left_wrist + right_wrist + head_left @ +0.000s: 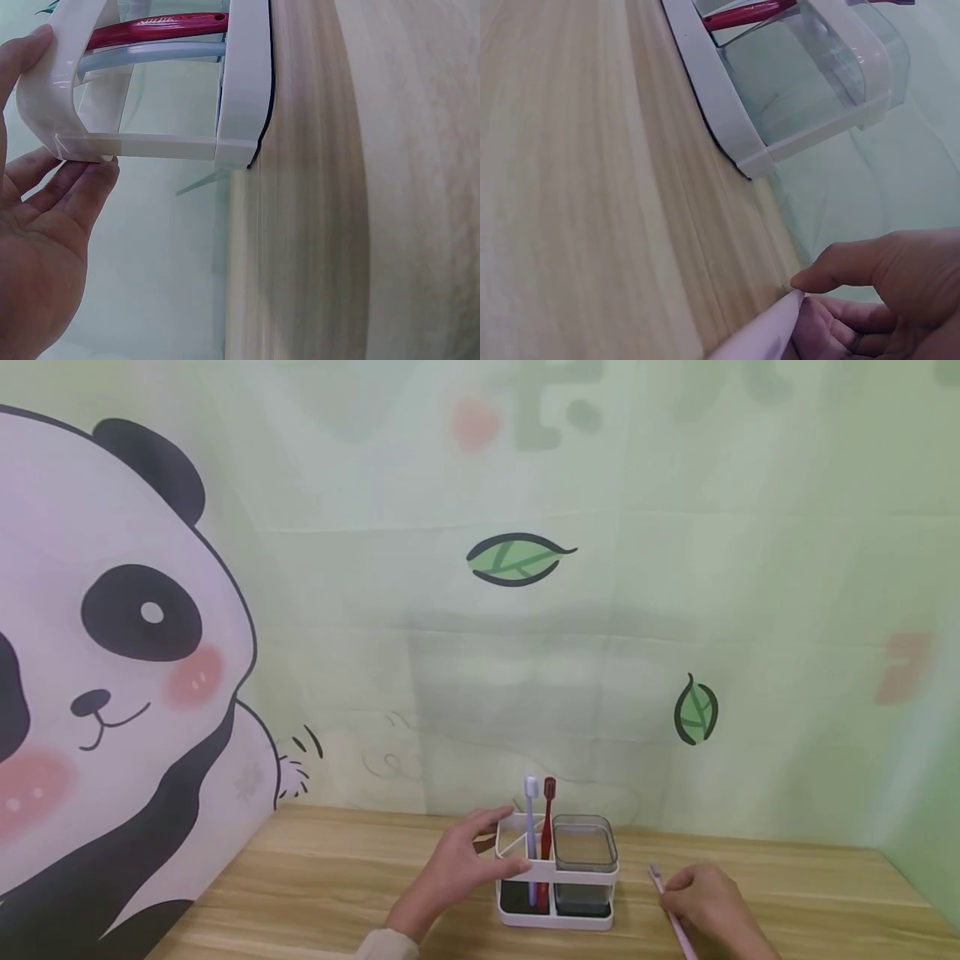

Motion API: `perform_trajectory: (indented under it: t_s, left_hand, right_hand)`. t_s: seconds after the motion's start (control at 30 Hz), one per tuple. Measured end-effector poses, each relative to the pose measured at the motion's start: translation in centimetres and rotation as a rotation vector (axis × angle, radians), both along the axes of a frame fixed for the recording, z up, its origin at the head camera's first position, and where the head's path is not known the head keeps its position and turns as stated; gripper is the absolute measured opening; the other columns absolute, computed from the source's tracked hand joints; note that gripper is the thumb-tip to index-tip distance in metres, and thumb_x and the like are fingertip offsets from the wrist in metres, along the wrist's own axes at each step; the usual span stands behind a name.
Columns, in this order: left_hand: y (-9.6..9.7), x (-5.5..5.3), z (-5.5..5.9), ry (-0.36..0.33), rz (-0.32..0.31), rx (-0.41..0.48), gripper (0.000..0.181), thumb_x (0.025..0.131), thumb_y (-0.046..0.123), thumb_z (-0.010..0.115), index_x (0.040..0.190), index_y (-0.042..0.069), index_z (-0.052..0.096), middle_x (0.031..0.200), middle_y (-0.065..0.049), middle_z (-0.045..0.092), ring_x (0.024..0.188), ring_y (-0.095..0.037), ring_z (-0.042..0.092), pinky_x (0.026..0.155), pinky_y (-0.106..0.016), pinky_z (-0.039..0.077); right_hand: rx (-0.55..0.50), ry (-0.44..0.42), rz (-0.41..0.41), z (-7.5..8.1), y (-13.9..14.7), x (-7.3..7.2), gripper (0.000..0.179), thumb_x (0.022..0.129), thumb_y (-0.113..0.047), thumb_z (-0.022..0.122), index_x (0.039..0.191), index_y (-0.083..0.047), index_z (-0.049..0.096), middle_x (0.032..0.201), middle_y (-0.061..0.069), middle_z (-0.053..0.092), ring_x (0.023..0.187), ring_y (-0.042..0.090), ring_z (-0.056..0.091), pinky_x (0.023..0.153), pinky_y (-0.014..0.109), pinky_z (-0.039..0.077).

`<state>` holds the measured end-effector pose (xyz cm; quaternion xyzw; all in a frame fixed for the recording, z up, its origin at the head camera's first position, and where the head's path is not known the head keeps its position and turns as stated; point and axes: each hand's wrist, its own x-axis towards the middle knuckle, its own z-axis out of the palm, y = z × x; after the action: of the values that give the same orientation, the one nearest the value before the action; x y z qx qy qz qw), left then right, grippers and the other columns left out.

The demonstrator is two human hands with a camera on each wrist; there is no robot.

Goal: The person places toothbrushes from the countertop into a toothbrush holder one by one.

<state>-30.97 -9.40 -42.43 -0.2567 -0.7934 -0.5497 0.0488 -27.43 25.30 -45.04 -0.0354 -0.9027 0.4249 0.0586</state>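
Observation:
A white toothbrush holder (pixel 555 923) stands on the wooden table. My left hand (pixel 467 857) grips its upper rail at the left end, thumb on the front and fingers around the corner; the left wrist view shows this rail (pixel 46 97) close up. Upright in the holder are a pale blue toothbrush (pixel 531 827) and a red toothbrush (pixel 547 835). A clear cup (pixel 585 865) sits in the right compartment. To the right of the holder, my right hand (pixel 708 902) pinches a pale pink toothbrush (pixel 678 935), its bristle end pointing away from me. Its handle (pixel 761 334) is partly cut off in the right wrist view.
The table (pixel 337 877) has a light wood grain. Behind it hangs a pale green cloth (pixel 337 577) printed with leaves and a large panda (pixel 135 693) at the left. The table's back edge runs just behind the holder.

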Motion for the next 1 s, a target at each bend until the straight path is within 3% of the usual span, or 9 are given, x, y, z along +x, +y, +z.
perform_trajectory:
  t_s: [0.3,0.73,1.0]
  left_hand:
    - [0.1,0.0,0.3,-0.026,0.014,-0.015,0.072,0.088,0.033,0.090,0.149,0.009,0.061,0.139,-0.011,0.063,0.127,-0.039,0.064,0.106,-0.049,0.055]
    - [0.0,0.3,0.4,-0.031,0.003,-0.004,0.071,0.088,0.031,0.090,0.149,0.008,0.061,0.141,-0.014,0.062,0.128,-0.041,0.063,0.106,-0.051,0.055]
    - [0.1,0.4,0.5,-0.032,0.008,-0.006,0.071,0.087,0.029,0.090,0.149,0.008,0.061,0.142,-0.015,0.062,0.128,-0.043,0.063,0.106,-0.053,0.055]
  right_hand:
    - [-0.090,-0.012,0.011,0.4,0.7,-0.1,0.012,0.083,0.001,0.073,0.091,0.010,0.074,0.075,0.004,0.068,0.067,0.018,0.062,0.058,0.026,0.055]
    - [-0.148,-0.002,0.036,4.2,0.9,0.5,0.021,0.092,-0.002,0.074,0.105,0.015,0.073,0.086,0.011,0.074,0.074,0.021,0.068,0.069,0.037,0.064]
    - [-0.176,0.013,0.040,6.0,0.8,1.1,0.021,0.096,-0.006,0.074,0.110,0.010,0.073,0.092,0.011,0.077,0.083,0.029,0.076,0.079,0.044,0.065]
